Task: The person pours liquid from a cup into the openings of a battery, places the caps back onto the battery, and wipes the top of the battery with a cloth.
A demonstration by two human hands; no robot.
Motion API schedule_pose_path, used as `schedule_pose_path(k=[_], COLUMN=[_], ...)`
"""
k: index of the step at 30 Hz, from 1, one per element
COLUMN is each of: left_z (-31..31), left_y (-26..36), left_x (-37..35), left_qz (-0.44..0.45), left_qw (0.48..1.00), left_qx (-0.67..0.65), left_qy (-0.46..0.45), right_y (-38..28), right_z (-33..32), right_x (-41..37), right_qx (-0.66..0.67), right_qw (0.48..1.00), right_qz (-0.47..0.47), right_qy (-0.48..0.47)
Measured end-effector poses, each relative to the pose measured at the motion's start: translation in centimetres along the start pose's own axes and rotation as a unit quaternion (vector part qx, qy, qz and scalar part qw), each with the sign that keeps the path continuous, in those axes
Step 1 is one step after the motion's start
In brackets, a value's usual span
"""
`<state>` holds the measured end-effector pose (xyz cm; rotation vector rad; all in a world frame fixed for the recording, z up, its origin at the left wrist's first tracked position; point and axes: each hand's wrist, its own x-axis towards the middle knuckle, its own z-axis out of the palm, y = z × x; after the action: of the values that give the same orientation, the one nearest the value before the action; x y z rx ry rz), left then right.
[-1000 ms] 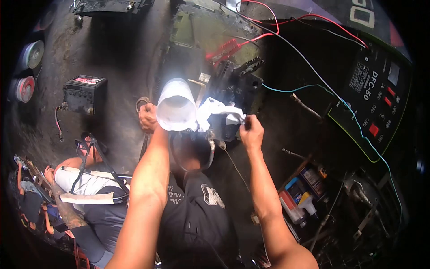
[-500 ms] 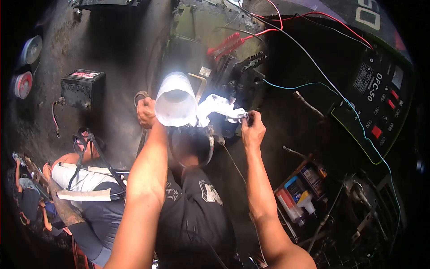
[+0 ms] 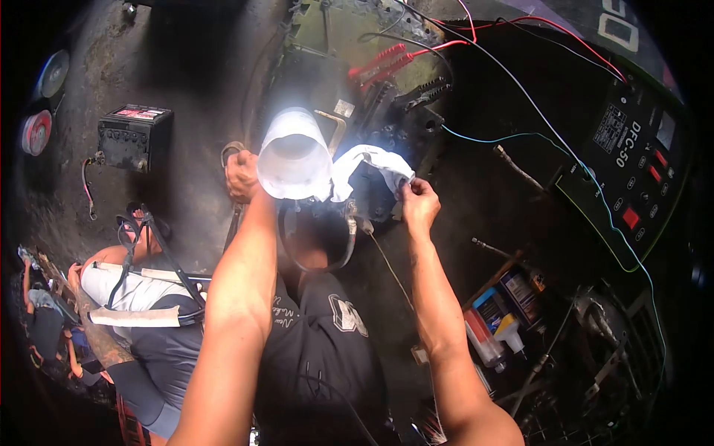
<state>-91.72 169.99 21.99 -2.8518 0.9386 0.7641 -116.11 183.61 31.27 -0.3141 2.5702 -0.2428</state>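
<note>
My right hand (image 3: 421, 207) pinches one end of a white cloth (image 3: 364, 157), with thumb and fingers pressed together. The cloth arches leftwards, and its other end lies against a translucent white cylinder (image 3: 295, 172) whose open end faces me. My left hand (image 3: 242, 177) is curled closed just left of the cylinder, partly behind it. A brownish curved loop (image 3: 231, 149) shows above its knuckles. What its fingers wrap round is hidden. Under and behind the cloth is a dark metal assembly (image 3: 387, 134), with a hose (image 3: 352, 223) hanging below.
Red clamps (image 3: 379, 67) and a black clamp (image 3: 429, 94) lie beyond my hands. Cables run to a DFC-50 charger (image 3: 632, 163) at right. A battery (image 3: 134, 137) stands left. Bottles and tubes (image 3: 498, 320) sit lower right. Another person (image 3: 156, 327) is at lower left.
The cloth was bunched and sagging; now it is stretched into a smoother arch. My right hand has risen slightly with its end. The whole view has shifted a little.
</note>
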Motion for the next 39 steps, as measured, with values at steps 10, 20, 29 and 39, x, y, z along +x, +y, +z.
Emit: schedule_pose_path(k=[10,20,29,39], left_z=[0.0,-0.8,4.3,1.0], left_y=[-0.1,0.2,-4.0,-1.3], left_x=[-0.3,-0.5,2.1,0.2], left_qz=[-0.002,-0.006,0.052,0.033], left_qw=[1.000,0.999,0.997,0.999], left_qx=[0.018,0.027,-0.031,-0.004], left_qy=[0.025,-0.019,0.046,0.031], right_y=[1.6,1.7,0.6,1.3], right_z=[-0.3,-0.4,0.4,0.3], right_x=[0.4,0.4,0.7,0.4], right_qx=[-0.095,-0.093,-0.095,-0.085], right_qw=[0.913,0.895,0.954,0.908], right_qz=[-0.396,-0.436,-0.286,-0.409], right_qy=[-0.008,-0.001,0.003,0.017])
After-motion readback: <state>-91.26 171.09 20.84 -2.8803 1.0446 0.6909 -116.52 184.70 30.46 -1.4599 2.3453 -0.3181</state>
